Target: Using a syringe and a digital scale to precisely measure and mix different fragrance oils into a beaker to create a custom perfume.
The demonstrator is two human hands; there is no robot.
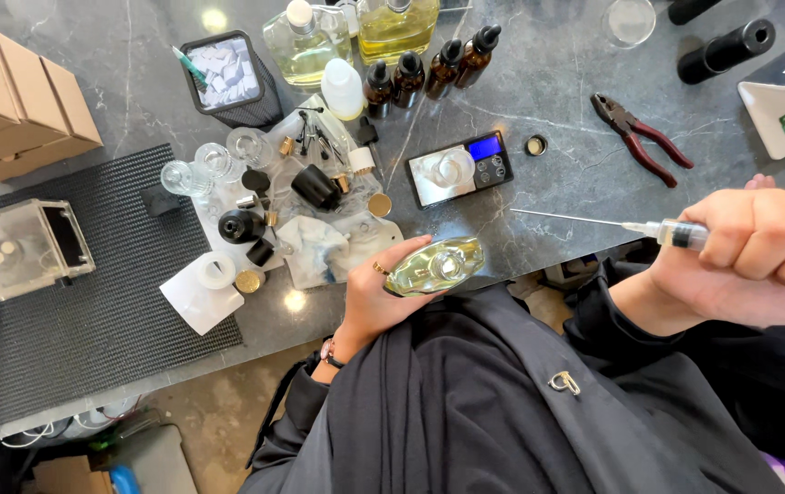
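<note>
While left hand [376,297] grips yellow-liquid glass bottle [435,266] | right hand [758,256] clenches needle syringe [676,232] | dropper bottles [429,69] capped

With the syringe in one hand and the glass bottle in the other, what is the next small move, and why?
Probably bring the syringe needle tip left to the bottle opening: the right hand holds it apart, while the left hand holds the bottle, its opening uncovered.

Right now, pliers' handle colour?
Dark red, on the pliers, seen in the head view.
</note>
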